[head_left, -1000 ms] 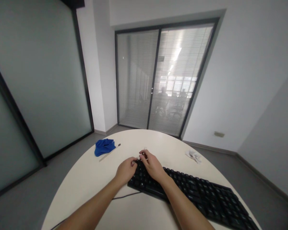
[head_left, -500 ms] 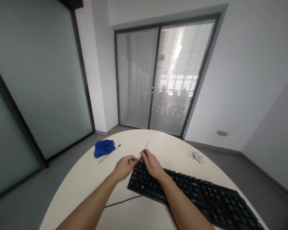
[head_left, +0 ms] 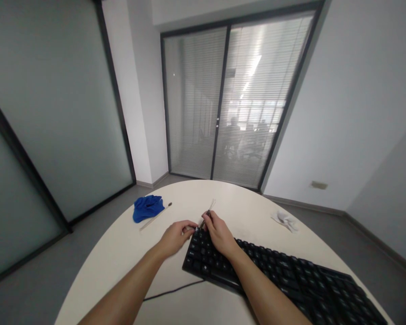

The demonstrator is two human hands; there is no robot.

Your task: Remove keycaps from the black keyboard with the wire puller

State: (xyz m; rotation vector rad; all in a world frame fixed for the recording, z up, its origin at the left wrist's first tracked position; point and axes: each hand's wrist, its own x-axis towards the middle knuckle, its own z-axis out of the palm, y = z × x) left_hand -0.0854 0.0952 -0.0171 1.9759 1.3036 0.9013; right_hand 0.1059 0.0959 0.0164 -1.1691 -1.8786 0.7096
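Note:
A black keyboard (head_left: 287, 271) lies slantwise on the round table, its left end under my hands. My right hand (head_left: 220, 231) is closed around a slim tool with thin wire loops (head_left: 213, 204), which looks like a wire keycap puller. Its loops point away from me, and its other end reaches down to the keyboard's far left corner. My left hand (head_left: 176, 238) is beside that same corner, thumb and fingers pinched together at the edge keys. A small pale spot shows by its fingertips; whatever they hold is too small to make out.
On the cream round table (head_left: 122, 266), a blue cloth (head_left: 148, 208) lies at left, with a thin dark-tipped brush (head_left: 156, 216) beside it. A crumpled white cloth (head_left: 284, 221) is at right. A black cable (head_left: 174, 289) runs from beneath the keyboard's near edge.
The view has shifted slightly. My right hand still holds the puller, and my left fingers stay at the keyboard corner, where a small pale spot now shows more clearly.

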